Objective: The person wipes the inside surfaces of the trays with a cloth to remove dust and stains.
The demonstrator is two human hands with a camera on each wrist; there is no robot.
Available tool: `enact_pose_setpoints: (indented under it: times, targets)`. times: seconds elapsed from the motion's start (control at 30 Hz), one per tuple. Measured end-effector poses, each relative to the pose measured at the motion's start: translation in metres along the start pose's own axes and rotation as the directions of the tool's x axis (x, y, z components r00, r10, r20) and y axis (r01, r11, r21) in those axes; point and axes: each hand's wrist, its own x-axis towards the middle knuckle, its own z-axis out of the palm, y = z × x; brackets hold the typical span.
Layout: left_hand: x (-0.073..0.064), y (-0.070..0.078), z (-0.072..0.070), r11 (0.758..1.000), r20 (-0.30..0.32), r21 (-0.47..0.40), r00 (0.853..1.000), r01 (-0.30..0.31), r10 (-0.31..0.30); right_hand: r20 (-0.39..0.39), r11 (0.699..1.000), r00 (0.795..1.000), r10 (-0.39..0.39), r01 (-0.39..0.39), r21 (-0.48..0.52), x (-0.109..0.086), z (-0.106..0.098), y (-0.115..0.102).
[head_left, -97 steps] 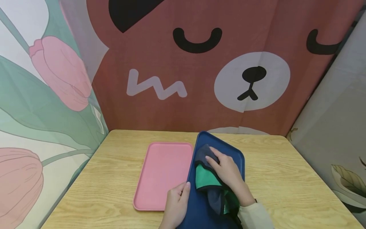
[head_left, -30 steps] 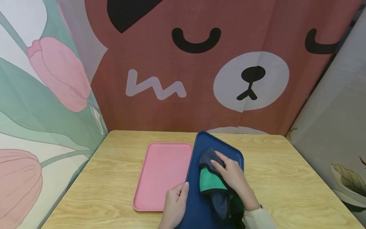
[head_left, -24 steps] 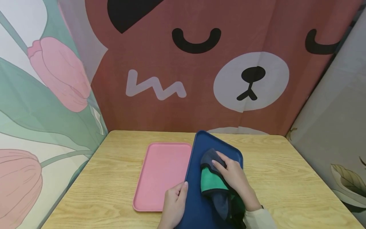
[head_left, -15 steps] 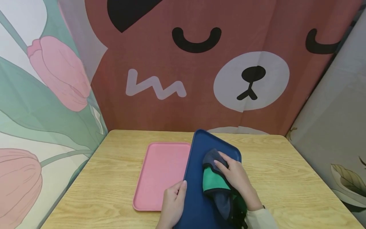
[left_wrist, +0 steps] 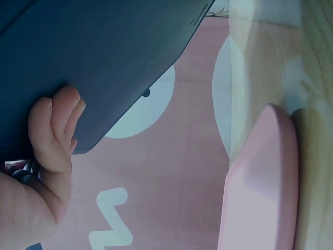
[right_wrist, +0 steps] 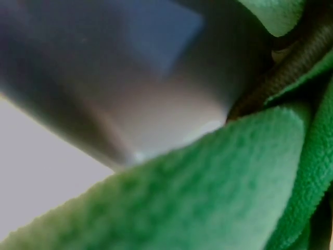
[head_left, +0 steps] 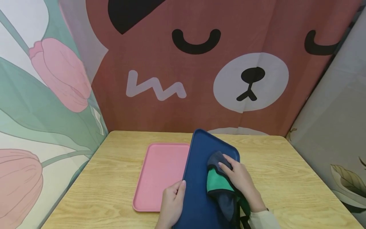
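Note:
My left hand point(head_left: 172, 200) grips the left edge of a dark blue tray point(head_left: 197, 190), thumb on the upper face. In the left wrist view its fingers point(left_wrist: 62, 112) lie against the tray's underside. The tray is held tilted above the table, its near end cut off by the head view. My right hand point(head_left: 241, 181) grips a bunched green and dark grey cloth point(head_left: 218, 181) with black edging and presses it on the tray's face, right of the middle. Green folds of the cloth point(right_wrist: 171, 203) fill much of the right wrist view, hiding the right fingers there.
A pink tray point(head_left: 160, 178) lies flat on the wooden table point(head_left: 103, 184), left of the blue tray, which overlaps its right edge in the head view. Behind the table hangs a brown bear-print curtain point(head_left: 157, 111); printed fabric flanks both sides.
My right hand and the cloth have slid right and slightly toward me across the blue tray. The blue tray and left hand have shifted slightly left.

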Motion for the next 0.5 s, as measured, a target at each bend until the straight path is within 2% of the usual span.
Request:
enact_pose_setpoints:
  times: [0.27,0.5]
  targets:
    - [0.0,0.0,-0.002,1.0,-0.011,0.009,1.0,0.019,-0.019,0.003,1.0,1.0,0.023,-0.023,-0.005,-0.001,-0.001,0.008]
    - [0.0,0.0,-0.003,1.0,-0.024,0.012,1.0,-0.009,0.009,0.007,1.0,0.999,0.031,-0.031,-0.006,-0.002,-0.002,0.013]
